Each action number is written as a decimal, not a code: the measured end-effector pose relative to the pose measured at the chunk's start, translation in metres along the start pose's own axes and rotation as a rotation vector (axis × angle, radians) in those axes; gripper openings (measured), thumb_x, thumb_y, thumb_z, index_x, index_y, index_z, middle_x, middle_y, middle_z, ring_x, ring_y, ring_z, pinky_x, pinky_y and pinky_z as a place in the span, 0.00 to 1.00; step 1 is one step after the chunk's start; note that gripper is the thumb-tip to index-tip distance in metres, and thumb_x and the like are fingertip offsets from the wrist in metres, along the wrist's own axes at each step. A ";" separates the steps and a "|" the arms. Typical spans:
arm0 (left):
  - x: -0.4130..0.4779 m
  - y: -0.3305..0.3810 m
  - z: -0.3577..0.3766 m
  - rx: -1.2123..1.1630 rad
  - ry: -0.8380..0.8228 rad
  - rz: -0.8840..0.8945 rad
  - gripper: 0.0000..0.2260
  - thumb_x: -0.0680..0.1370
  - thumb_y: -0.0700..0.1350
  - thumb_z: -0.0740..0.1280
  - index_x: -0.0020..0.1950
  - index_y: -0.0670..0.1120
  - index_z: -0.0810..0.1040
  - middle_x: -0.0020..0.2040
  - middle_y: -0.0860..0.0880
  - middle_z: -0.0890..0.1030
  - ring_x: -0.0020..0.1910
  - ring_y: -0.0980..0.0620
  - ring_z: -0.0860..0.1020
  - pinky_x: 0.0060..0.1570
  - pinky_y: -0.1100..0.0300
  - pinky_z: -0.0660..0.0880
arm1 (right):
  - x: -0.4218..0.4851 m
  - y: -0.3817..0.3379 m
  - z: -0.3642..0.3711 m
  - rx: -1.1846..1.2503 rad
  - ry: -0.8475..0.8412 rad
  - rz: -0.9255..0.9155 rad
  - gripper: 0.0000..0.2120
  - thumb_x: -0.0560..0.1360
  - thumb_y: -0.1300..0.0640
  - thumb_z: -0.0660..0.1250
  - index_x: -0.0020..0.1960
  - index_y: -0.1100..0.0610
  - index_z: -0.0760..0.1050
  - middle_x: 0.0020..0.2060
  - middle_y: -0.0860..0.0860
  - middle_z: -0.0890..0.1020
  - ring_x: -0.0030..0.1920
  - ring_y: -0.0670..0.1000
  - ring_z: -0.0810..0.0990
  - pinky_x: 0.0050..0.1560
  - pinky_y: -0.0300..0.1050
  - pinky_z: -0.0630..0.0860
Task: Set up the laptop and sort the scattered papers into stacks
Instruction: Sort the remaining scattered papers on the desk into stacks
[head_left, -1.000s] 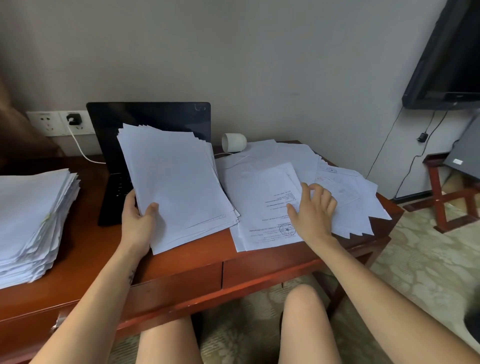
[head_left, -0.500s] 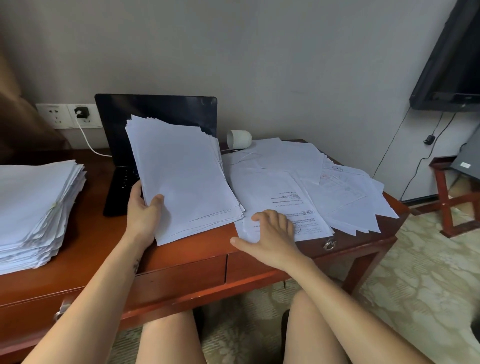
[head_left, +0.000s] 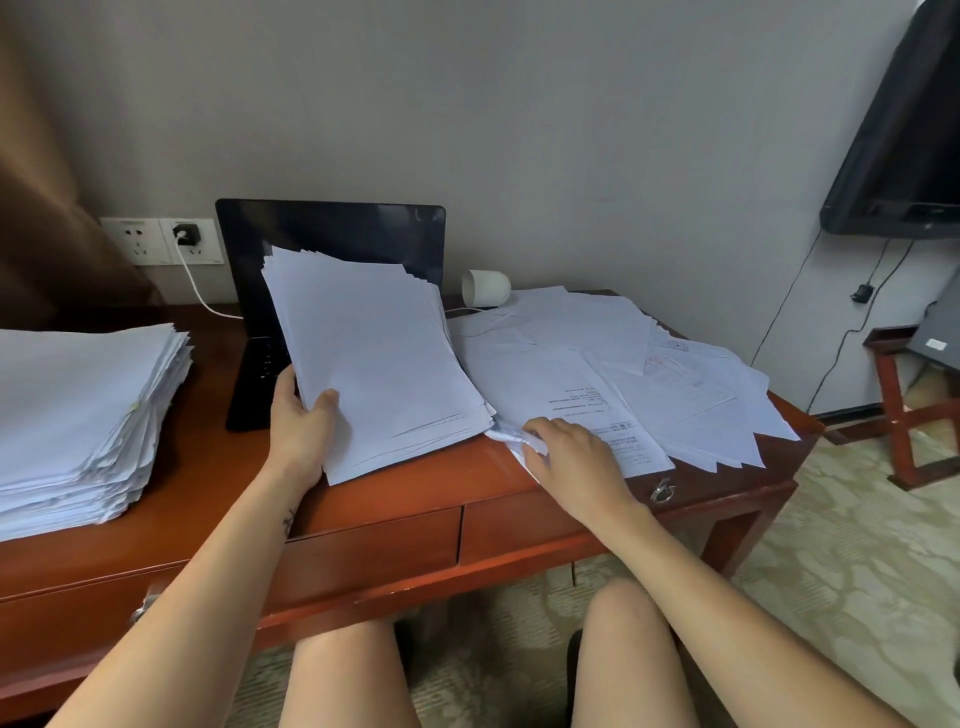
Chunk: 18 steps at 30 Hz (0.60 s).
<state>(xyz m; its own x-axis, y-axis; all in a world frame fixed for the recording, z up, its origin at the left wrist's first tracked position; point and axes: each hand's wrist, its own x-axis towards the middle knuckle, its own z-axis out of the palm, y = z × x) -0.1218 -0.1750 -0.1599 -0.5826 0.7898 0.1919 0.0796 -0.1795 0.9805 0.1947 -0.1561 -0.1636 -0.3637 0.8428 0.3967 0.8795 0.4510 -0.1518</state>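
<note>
My left hand (head_left: 300, 420) grips the left edge of a thick bundle of white sheets (head_left: 374, 358), tilted up in front of the open black laptop (head_left: 332, 234) and hiding most of its keyboard. My right hand (head_left: 569, 457) pinches the near left corner of a printed sheet (head_left: 587, 410) that lies on top of the scattered papers (head_left: 691, 395) on the right half of the wooden desk (head_left: 405, 499). A tall neat stack of papers (head_left: 78, 410) rests at the desk's left end.
A white cylinder-shaped object (head_left: 485, 288) lies on its side behind the papers. A white charger cable (head_left: 195, 291) runs from the wall socket (head_left: 182, 239) to the laptop. A wall TV (head_left: 904, 150) hangs at right, above a low red stand (head_left: 909, 410). My knees are under the desk drawers.
My right hand slid from the middle of the printed sheet toward me and left, and now pinches its near corner. The left hand keeps the bundle held up, barely moved.
</note>
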 end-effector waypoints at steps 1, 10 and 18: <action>0.000 0.000 0.000 -0.007 0.006 -0.007 0.22 0.84 0.39 0.66 0.77 0.50 0.68 0.67 0.52 0.77 0.66 0.49 0.76 0.66 0.52 0.73 | -0.001 0.003 -0.003 -0.023 -0.009 -0.017 0.15 0.81 0.51 0.64 0.66 0.51 0.74 0.54 0.49 0.82 0.51 0.55 0.81 0.46 0.50 0.75; -0.004 0.001 -0.006 -0.025 0.028 -0.050 0.21 0.84 0.38 0.66 0.76 0.52 0.70 0.67 0.51 0.78 0.67 0.47 0.77 0.71 0.45 0.73 | -0.005 0.020 -0.023 -0.056 0.091 0.001 0.18 0.76 0.63 0.66 0.64 0.53 0.75 0.46 0.52 0.84 0.41 0.61 0.82 0.36 0.50 0.71; -0.024 0.006 -0.026 -0.033 0.034 -0.074 0.21 0.84 0.39 0.67 0.75 0.52 0.70 0.67 0.49 0.79 0.67 0.44 0.78 0.70 0.41 0.74 | -0.010 0.033 -0.033 0.242 0.291 0.235 0.16 0.79 0.63 0.65 0.67 0.59 0.76 0.43 0.59 0.84 0.41 0.59 0.80 0.41 0.49 0.77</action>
<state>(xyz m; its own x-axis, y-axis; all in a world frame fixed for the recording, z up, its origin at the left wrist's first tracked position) -0.1280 -0.2103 -0.1599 -0.6133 0.7811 0.1173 0.0094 -0.1413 0.9899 0.2374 -0.1597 -0.1426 -0.0303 0.8287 0.5589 0.8183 0.3417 -0.4622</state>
